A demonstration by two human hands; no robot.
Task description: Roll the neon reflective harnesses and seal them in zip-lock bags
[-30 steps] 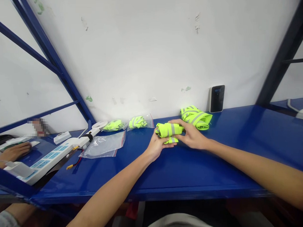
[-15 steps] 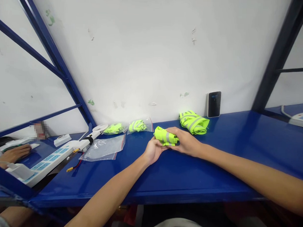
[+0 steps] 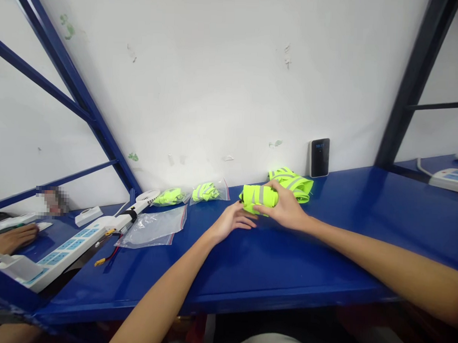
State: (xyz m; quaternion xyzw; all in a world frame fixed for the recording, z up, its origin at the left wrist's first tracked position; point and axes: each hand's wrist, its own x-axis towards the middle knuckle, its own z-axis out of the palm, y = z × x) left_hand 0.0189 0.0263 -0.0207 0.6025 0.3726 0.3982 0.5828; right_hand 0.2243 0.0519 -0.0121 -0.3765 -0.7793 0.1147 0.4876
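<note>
A rolled neon-yellow reflective vest (image 3: 261, 195) with a grey stripe is held just above the blue table. My right hand (image 3: 287, 207) grips its right end, thumb across the front and fingers over the top. My left hand (image 3: 230, 221) is at the roll's lower left, its fingers stretched out and apart; whether the fingertips touch the fabric I cannot tell. Behind my right hand lies another loosely folded reflective vest (image 3: 294, 184), partly hidden by that hand. Two clear bags hold bundled yellow vests, a left bagged vest (image 3: 170, 196) and a right bagged vest (image 3: 206, 191).
Flat clear zip bags (image 3: 152, 228) lie on the blue table (image 3: 286, 266) at left. Beside them are a white power strip (image 3: 66, 251), a small fan (image 3: 147, 196) and a yellow-ended cable (image 3: 101, 261). A black-fronted device (image 3: 319, 158) stands by the wall. Another person's hand (image 3: 16, 241) shows far left.
The roll has turned in my hands and moved slightly right. My left hand has loosened from it and its fingers have straightened, while my right hand keeps hold. The view has shifted a little.
</note>
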